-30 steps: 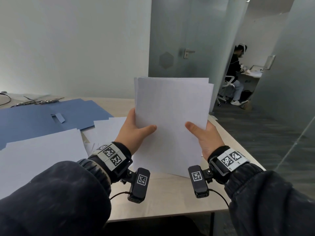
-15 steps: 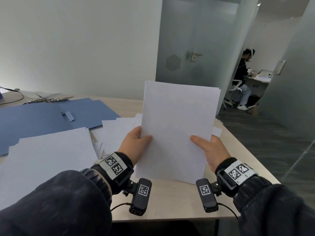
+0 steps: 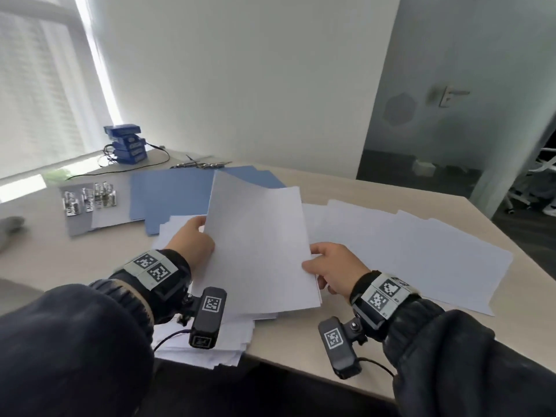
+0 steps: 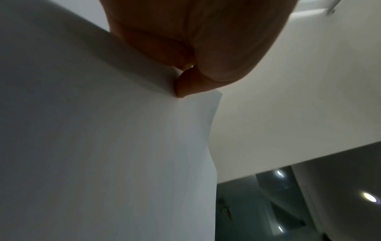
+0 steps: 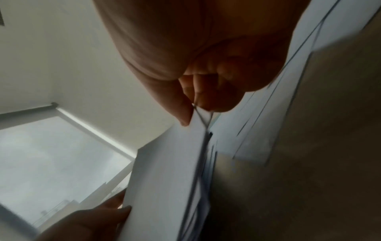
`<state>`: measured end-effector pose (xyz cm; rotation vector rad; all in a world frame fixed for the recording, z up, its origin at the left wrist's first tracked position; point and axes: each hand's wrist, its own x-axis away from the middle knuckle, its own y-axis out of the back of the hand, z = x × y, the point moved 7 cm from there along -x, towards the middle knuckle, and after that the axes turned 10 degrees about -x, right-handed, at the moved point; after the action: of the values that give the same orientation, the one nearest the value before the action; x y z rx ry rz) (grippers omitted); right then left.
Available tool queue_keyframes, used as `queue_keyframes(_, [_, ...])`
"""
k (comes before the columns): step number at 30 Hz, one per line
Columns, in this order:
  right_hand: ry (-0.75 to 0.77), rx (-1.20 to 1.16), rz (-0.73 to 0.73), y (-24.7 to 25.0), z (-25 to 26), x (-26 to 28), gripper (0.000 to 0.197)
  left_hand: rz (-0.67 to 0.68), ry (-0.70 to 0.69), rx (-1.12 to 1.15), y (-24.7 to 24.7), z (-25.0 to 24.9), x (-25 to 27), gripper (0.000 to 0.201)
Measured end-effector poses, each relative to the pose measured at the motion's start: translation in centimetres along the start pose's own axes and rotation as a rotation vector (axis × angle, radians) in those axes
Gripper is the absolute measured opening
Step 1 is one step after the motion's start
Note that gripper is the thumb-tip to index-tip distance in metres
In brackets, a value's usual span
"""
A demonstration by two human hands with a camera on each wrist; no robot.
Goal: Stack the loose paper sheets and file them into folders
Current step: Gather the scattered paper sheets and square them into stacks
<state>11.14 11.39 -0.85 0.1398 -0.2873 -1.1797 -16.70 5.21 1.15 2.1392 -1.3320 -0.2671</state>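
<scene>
I hold a stack of white paper sheets (image 3: 258,248) tilted over the table, low above another pile of sheets (image 3: 210,347) at the near edge. My left hand (image 3: 192,236) grips the stack's left edge; the left wrist view shows the thumb (image 4: 185,84) pressed on the paper (image 4: 103,146). My right hand (image 3: 331,263) pinches the right edge between thumb and fingers (image 5: 185,114), with the sheets' edges (image 5: 198,163) fanned slightly. Blue folders (image 3: 171,194) lie flat behind the stack. More loose white sheets (image 3: 406,245) spread over the table to the right.
Metal clips (image 3: 88,198) sit on a grey sheet at the left. Blue boxes (image 3: 126,144) with a black cable stand at the far left corner by the window. Metal fasteners (image 3: 201,164) lie behind the folders. The table edge (image 3: 301,359) runs just before me; a glass door (image 3: 448,97) is at right.
The view has swung left and down. The stack, held upright in front of me before, is now lowered and tilted toward the table over the near pile. Both hands keep their hold.
</scene>
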Motion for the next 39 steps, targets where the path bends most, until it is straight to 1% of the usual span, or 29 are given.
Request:
queue_keyframes(3, [0.029,-0.001,0.073,-4.3,1.2,-1.0,0.034,-0.077,0.071,-0.015,3.3,3.2,0.5,0.060])
queue_keyframes(7, [0.038,0.027,0.131,-7.7,1.9,-1.7,0.033,-0.114,0.120,-0.007,5.4,6.4,-0.4,0.067])
queue_keyframes(10, [0.015,0.055,0.131,-8.3,1.7,-1.8,0.029,-0.097,0.118,-0.014,5.6,6.3,-0.4,0.066])
queue_keyframes(12, [-0.011,0.045,0.086,-7.4,1.4,-1.7,0.028,-0.094,0.089,-0.030,5.2,5.5,-0.3,0.066])
queue_keyframes(15, [-0.027,0.038,-0.006,-4.2,0.9,-1.2,0.022,-0.130,-0.007,-0.085,4.0,3.1,-0.1,0.064])
queue_keyframes(17, [-0.028,0.072,-0.064,-1.3,0.5,-0.6,0.021,-0.118,-0.103,-0.108,2.3,0.8,0.3,0.059])
queue_keyframes(20, [-0.030,0.107,-0.156,3.5,-0.4,0.5,0.020,0.004,-0.218,0.001,-2.0,-2.7,1.2,0.049])
queue_keyframes(24, [-0.062,0.221,-0.302,10.9,-2.3,2.6,0.020,0.222,-0.274,0.039,-9.6,-6.4,3.4,0.041])
queue_keyframes(26, [-0.097,0.316,-0.367,14.7,-3.6,4.0,0.022,0.319,-0.262,0.005,-13.3,-7.5,4.2,0.044])
queue_keyframes(29, [-0.197,0.470,-0.421,19.9,-6.1,6.1,0.022,0.381,-0.197,-0.032,-17.0,-8.4,4.2,0.052])
queue_keyframes(31, [-0.277,0.594,-0.426,22.6,-7.6,7.2,0.027,0.368,-0.152,-0.041,-18.0,-8.9,3.5,0.057])
queue_keyframes(34, [-0.382,0.802,-0.353,24.8,-9.1,7.9,0.052,0.286,-0.091,-0.032,-18.1,-9.6,1.7,0.057])
queue_keyframes(37, [-0.426,0.866,-0.279,25.1,-9.8,7.6,0.070,0.224,-0.051,-0.022,-17.4,-10.2,0.6,0.042])
queue_keyframes(39, [-0.428,0.882,-0.228,24.7,-9.7,7.2,0.083,0.209,-0.021,-0.054,-17.3,-10.0,0.1,0.036])
